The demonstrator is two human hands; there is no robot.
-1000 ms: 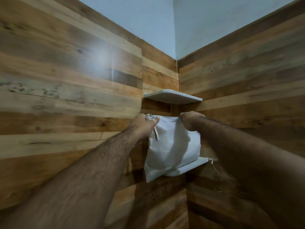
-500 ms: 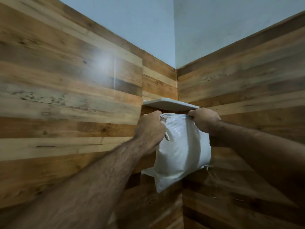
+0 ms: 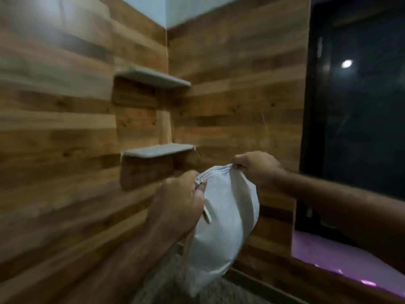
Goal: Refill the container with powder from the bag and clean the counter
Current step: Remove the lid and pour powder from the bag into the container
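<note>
bag point(image 3: 221, 227) lifted off lower shelf point(image 3: 157, 150), left hand point(image 3: 179, 200) and right hand point(image 3: 256, 167) grip its top corners

A room in a home, by the look of it: wood-plank walls point(image 3: 65, 128) meet in a corner with two small grey corner shelves point(image 3: 153, 79), pale paint above, and a dark window point(image 3: 355, 106) to the right.
</note>
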